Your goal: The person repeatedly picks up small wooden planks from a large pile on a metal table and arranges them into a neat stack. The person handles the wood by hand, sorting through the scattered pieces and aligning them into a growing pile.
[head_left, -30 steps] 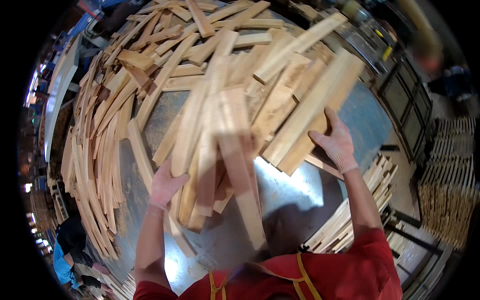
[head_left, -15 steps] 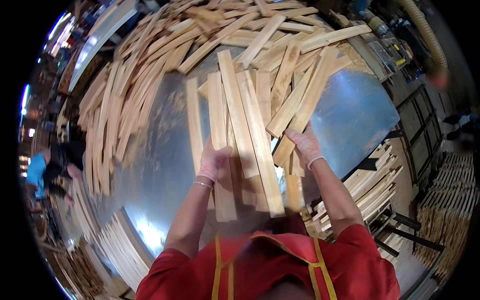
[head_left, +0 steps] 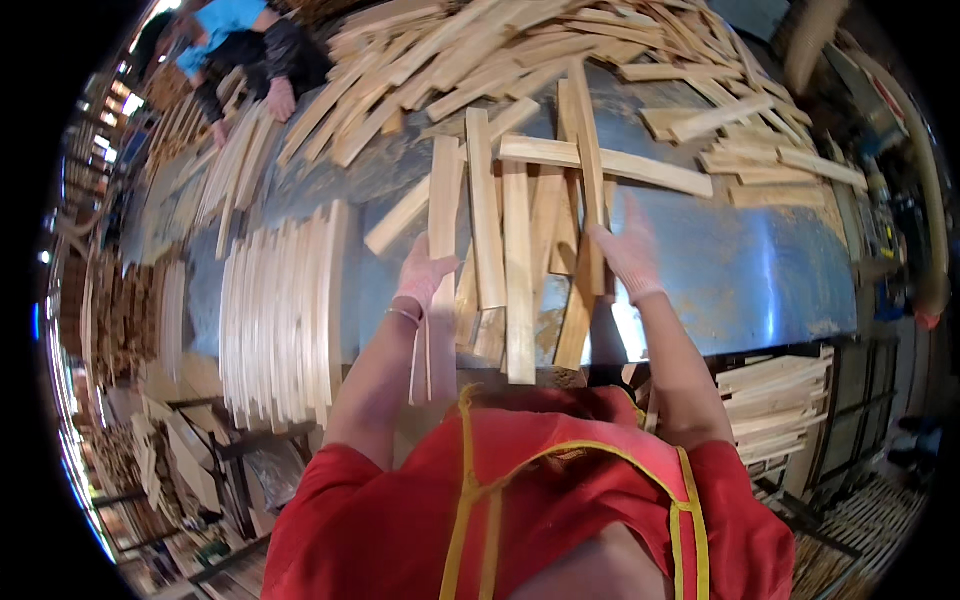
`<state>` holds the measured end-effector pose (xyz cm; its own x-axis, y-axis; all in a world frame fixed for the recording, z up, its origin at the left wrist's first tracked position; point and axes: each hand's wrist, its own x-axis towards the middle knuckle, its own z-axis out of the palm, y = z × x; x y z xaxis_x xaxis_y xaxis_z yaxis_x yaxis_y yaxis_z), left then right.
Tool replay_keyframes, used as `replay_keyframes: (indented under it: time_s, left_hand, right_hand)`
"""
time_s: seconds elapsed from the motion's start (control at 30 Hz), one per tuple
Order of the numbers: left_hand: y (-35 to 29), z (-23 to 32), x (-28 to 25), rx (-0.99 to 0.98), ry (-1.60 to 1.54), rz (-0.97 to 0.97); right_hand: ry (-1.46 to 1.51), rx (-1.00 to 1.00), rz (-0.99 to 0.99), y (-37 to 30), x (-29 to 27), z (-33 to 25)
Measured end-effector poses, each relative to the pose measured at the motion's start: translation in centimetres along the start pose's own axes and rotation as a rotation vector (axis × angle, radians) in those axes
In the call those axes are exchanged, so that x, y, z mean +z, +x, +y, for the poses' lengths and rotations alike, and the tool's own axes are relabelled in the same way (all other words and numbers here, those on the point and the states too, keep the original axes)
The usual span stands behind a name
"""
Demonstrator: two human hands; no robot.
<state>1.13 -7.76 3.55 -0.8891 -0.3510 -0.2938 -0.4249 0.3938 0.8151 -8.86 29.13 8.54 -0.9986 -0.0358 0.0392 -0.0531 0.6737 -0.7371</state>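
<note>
Pinched tight at left, splayed wide at right

Gripping the left board (head_left: 445, 190) around its middle with the left hand (head_left: 425, 275), with thumb over the face, apparently to steer the whole length from one side. Touching the right board (head_left: 588, 160) toward its near end with only the thumb of the right hand (head_left: 628, 248), with fingers spread rather than wrapped round, perhaps to fence that side. Blurred at those fingertips, so hard to read finely.

Bracketing the middle boards (head_left: 519, 270) between both hands, overlapped and roughly lengthwise, likely to stop any sliding outward. Crossed just beyond by the cross board (head_left: 650, 174), tucked under the right board, and by the slanted board (head_left: 400, 215), running out behind the left board; both seemingly loose rather than aligned.

Lined up left of the left hand in a neat row (head_left: 280, 310), probably for even ends. Stored right of and below the right hand, past the near edge of the table (head_left: 720, 260), in a lower stack (head_left: 775, 400).

Heaped well beyond both hands in a far pile (head_left: 540, 50), at mixed angles, perhaps to avoid crowding the grip. Handled beyond the left hand, at far left, by a co-worker's hands (head_left: 281, 98): a bundle (head_left: 240, 160).
</note>
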Motion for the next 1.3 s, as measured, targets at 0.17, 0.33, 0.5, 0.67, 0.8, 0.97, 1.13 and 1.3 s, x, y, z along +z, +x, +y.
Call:
replay_keyframes:
  time_s: [0.17, 0.33, 0.5, 0.67, 0.8, 0.97, 1.13, 1.3]
  left_hand:
    - [-6.3, -7.2, -8.0, -0.008, 0.502, 0.451]
    - [-6.0, -10.8, -14.1, -0.233, 1.128, 0.444]
    - [-3.7, -8.7, -12.4, -0.39, 1.094, 0.453]
    - [-4.0, -7.5, -13.7, -0.407, 1.025, 0.414]
    - [-9.4, -11.7, -13.6, -0.436, 0.988, 0.493]
    - [-10.2, -14.2, -13.8, -0.33, 0.959, 0.476]
    - [-10.9, -17.1, -13.6, -0.261, 1.103, 0.526]
    - [-11.2, -17.5, -15.5, -0.216, 1.016, 0.393]
  right_hand:
    - [-0.058, -0.029, -0.198, -6.2, -1.4, -0.9]
    - [-0.079, -0.126, -0.385, -6.6, 2.0, -2.9]
    - [-0.277, -0.478, -0.291, -0.1, 8.1, -6.4]
    - [-0.42, -0.396, -0.156, 8.2, 12.7, -6.2]
    - [-0.372, -0.312, -0.333, 9.5, 14.0, -5.3]
    - [-0.288, -0.373, -0.324, 7.0, 21.2, -11.1]
    - [-0.638, -0.385, -0.491, 4.7, 22.4, -16.1]
    - [-0.319, -0.406, -0.314, 5.9, 18.7, -7.8]
